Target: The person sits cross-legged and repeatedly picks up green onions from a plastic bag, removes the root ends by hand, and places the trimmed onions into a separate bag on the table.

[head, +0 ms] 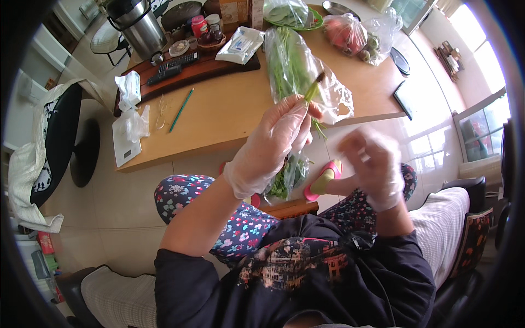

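My left hand (pixel 272 145), in a clear disposable glove, pinches a green vegetable stalk (pixel 312 91) whose dark brown root end points up and away. Thin green leaf stems hang below the fingers. To its right my right hand (pixel 371 164), gloved the same way, is raised and blurred by motion; its fingers look curled, and whether anything is in them cannot be made out. Behind the stalk, a clear plastic bag of long leafy greens (pixel 285 61) lies on the wooden table (pixel 221 110). Lower down, between my feet, sits another clear bag with leafy greens (pixel 289 174).
A white digital scale (pixel 127 153) holds a crumpled plastic bag (pixel 137 125) at the table's left corner. Beside it lies a green pencil (pixel 181 110). A wooden tray (pixel 205 67) bears remotes and a steel thermos (pixel 137 33). Bagged red produce (pixel 345 35) stands at the far right.
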A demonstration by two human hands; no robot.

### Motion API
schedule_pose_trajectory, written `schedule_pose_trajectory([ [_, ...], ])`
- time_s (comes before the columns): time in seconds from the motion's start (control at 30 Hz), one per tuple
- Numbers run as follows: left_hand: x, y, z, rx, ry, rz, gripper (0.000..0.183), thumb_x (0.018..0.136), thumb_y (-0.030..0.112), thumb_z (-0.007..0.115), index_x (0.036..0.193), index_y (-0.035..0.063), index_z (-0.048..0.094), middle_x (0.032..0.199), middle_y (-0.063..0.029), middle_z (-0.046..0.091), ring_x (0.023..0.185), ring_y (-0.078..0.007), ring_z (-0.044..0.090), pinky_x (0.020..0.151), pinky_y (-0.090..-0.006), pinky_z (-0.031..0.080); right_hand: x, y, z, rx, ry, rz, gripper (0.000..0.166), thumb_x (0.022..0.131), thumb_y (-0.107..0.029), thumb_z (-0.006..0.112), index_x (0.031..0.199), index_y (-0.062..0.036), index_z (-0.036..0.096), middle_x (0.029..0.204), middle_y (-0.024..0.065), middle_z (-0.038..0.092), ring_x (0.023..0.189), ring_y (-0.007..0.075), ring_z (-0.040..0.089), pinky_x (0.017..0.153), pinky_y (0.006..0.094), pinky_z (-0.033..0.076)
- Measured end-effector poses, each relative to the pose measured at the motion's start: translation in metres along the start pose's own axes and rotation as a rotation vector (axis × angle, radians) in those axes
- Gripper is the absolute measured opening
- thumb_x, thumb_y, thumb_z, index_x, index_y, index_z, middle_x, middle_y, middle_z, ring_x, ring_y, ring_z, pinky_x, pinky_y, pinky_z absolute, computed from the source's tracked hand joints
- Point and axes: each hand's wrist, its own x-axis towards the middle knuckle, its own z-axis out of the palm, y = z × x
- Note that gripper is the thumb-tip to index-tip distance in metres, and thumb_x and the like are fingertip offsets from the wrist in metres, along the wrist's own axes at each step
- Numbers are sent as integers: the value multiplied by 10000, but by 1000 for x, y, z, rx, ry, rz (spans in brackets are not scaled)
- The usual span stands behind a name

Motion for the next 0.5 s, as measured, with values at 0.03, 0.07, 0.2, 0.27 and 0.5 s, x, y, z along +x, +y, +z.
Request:
schedule_pose_trajectory([
  [0.03,-6,-3,-1,50,-2,17,269,1042,224,395,1017,32,581,754,27,448,656,-41,396,656,-214,372,2,3,-4,-94,133,-3,186,846,-122,670,1031,-143,670,893,101,658,774,301,653,696,396,515],
  [0.07,-11,-8,-2,101,-2,34,270,1038,241,400,1002,48,585,732,49,426,649,-24,374,624,-200,337,16,0,-2,-127,240,-161,254,825,-117,675,1075,-163,676,986,71,647,842,275,645,730,386,515],
  [0.2,-20,-6,-15,65,-100,-170,265,1021,276,427,963,75,588,702,70,409,623,1,347,577,-172,284,63,1,2,-697,158,-812,450,793,-154,658,1241,-184,628,1228,5,572,1064,179,580,853,310,491],
  [0.27,-26,1,-22,42,-119,-268,255,1018,272,439,971,68,585,716,53,426,631,-10,370,588,-177,305,65,1,7,-762,36,-845,389,757,-171,659,1146,-171,637,1002,-22,573,937,146,577,789,302,494],
  [0.5,-29,-20,-29,641,207,302,233,986,199,523,1093,-7,525,1009,-140,542,919,-261,564,830,-373,456,85,7,21,-690,-28,-886,198,738,-178,678,920,-147,607,827,-9,521,840,160,565,727,305,497],
])
